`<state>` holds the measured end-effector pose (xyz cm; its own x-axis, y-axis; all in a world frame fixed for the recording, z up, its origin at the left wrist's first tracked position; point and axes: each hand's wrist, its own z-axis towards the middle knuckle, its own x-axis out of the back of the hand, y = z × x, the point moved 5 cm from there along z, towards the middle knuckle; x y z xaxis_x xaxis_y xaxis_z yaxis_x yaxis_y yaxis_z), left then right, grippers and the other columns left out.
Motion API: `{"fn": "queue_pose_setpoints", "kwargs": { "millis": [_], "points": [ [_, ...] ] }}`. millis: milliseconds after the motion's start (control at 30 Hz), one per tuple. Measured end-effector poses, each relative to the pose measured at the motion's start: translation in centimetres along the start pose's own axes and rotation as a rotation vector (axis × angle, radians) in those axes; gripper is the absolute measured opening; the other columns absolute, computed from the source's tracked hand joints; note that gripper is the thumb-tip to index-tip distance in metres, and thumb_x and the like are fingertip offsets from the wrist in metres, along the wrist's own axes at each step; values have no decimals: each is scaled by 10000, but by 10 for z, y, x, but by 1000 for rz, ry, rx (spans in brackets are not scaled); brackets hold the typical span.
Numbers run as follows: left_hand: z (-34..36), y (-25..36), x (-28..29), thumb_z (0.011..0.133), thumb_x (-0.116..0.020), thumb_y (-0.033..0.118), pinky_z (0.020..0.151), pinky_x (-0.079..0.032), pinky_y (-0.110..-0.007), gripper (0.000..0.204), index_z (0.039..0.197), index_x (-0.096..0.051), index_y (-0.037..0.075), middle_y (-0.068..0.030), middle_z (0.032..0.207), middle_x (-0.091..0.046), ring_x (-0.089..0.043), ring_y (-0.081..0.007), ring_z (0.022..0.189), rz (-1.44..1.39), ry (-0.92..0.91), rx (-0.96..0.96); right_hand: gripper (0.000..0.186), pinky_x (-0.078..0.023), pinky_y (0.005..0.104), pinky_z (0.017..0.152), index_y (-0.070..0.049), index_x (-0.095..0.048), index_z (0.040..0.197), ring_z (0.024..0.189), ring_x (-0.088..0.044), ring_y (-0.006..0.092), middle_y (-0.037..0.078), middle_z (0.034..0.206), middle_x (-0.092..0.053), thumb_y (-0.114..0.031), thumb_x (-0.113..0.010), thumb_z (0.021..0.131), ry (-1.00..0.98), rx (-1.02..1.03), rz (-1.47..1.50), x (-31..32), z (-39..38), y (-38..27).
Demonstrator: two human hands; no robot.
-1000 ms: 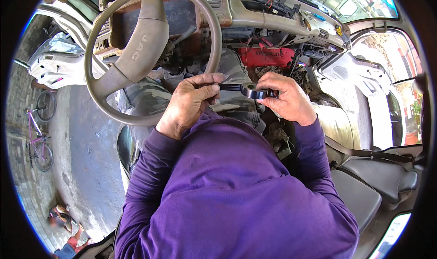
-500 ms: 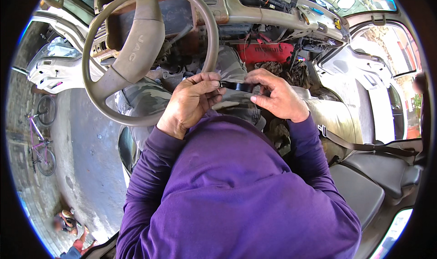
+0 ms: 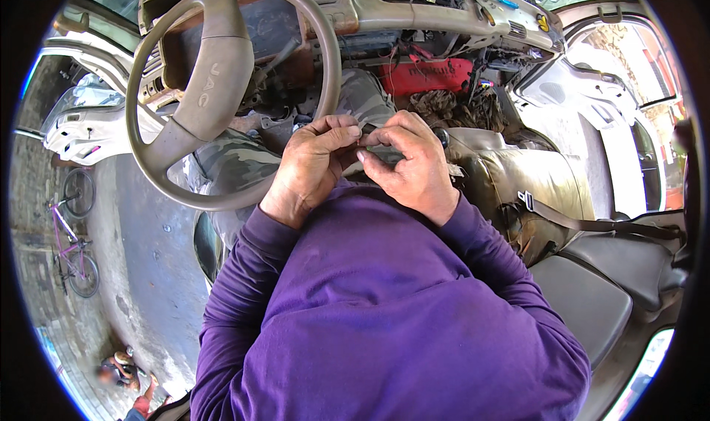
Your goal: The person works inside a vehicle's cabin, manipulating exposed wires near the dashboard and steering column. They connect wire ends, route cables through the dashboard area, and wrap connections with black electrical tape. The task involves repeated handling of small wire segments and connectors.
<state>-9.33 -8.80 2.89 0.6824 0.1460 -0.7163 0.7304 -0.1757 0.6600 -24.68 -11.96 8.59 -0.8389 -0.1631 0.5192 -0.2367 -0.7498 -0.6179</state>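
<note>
My left hand (image 3: 310,166) is closed in a pinch, thumb against forefinger, above my lap. Between its fingertips shows a short piece of what looks like thin wire (image 3: 359,141). My right hand (image 3: 414,162) is closed too, its thumb and fingertips meeting the left ones at the same spot. A speck of green shows at the right fingertips; the rest of what they grip is hidden. A black rounded thing (image 3: 442,137) sticks out beside the right knuckles; I cannot tell whether the hand holds it. Both hands are just right of the steering wheel (image 3: 331,66).
The dashboard (image 3: 414,20) is partly taken apart, with loose wires hanging. Below it lies a red case (image 3: 427,76). A beige seat (image 3: 529,173) and a seat belt (image 3: 573,221) are at my right. Outside at left are a purple bicycle (image 3: 70,240) and a seated person (image 3: 122,369).
My right hand has moved left until its fingertips meet the left hand's. The black tape-like strip that stretched between the hands no longer shows there. The left hand has hardly moved.
</note>
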Motion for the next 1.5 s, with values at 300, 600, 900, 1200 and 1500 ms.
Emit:
{"fn": "queue_pose_setpoints", "kwargs": {
  "millis": [300,600,900,1200,1500],
  "points": [
    [3,-7,-2,945,-678,24,850,-563,-334,113,1051,-645,3,-75,982,-666,-674,-197,903,-50,-24,-46,123,-494,394,685,-28,-653,803,781,-591,290,73,822,-583,-21,-754,733,94,-17,1,-11,-1,7],
    [5,-2,1,943,-683,13,896,-563,-349,81,1016,-653,32,-72,984,-674,-680,-218,965,-106,61,-170,76,-485,334,610,0,-633,802,675,-606,239,87,815,-591,24,-687,754,83,-91,191,-12,-4,12],
    [-2,10,7,954,-662,14,915,-570,-374,60,1009,-649,32,-87,973,-688,-699,-244,961,-129,84,-176,65,-517,414,711,-33,-675,870,769,-651,321,121,842,-638,-79,-697,829,116,-219,-805,75,-18,73],
    [3,4,7,958,-661,31,929,-558,-378,75,1031,-648,39,-66,995,-672,-679,-236,991,-139,66,-147,119,-489,369,726,-43,-703,897,786,-636,278,77,865,-655,-68,-760,795,51,114,-202,9,5,-7],
    [8,-2,16,962,-660,45,852,-538,-318,101,1063,-653,47,-29,981,-664,-650,-160,902,-132,11,-143,152,-484,371,677,-41,-698,879,747,-628,265,62,852,-655,-30,-776,748,93,197,-136,-12,12,-4]
  ]
}}
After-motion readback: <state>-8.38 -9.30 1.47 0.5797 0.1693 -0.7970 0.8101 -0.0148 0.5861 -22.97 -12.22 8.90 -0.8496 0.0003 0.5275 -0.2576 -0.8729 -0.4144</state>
